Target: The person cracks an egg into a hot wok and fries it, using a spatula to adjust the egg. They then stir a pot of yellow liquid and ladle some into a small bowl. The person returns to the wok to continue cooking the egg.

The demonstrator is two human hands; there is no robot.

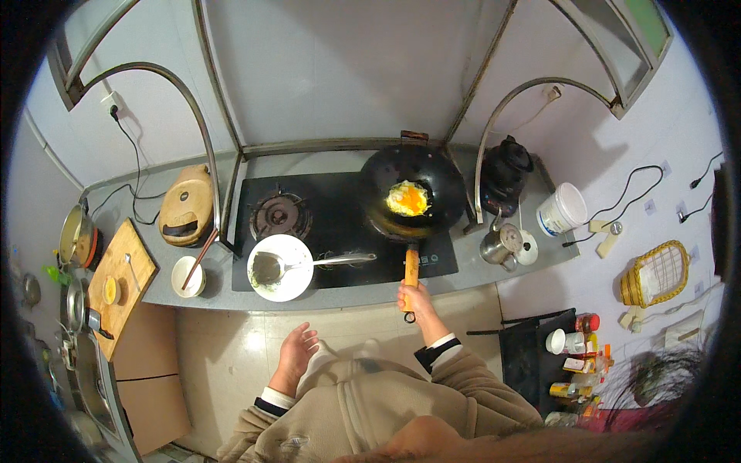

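My right hand (418,302) grips the wooden handle (411,269) of a black wok (376,173), which sits over the right side of the gas hob (341,231). Egg (407,199), white with a bright orange yolk patch, lies in the wok's bottom. In front of my body, my left hand (297,352) holds nothing, its fingers apart. Nearest to it is a white bowl (301,285) at the hob's front left. A metal ladle (345,259) rests in that bowl, its handle pointing right. Dark green bits cling to the bowl's inside.
Left of the hob are a cream bowl (184,271) with chopsticks (201,258), a wooden board (130,272) and a tan electric appliance (186,202). On the right stand a metal pot (492,246), a black kettle (505,173) and a white tub (564,208). Metal frame posts (478,168) flank the hob.
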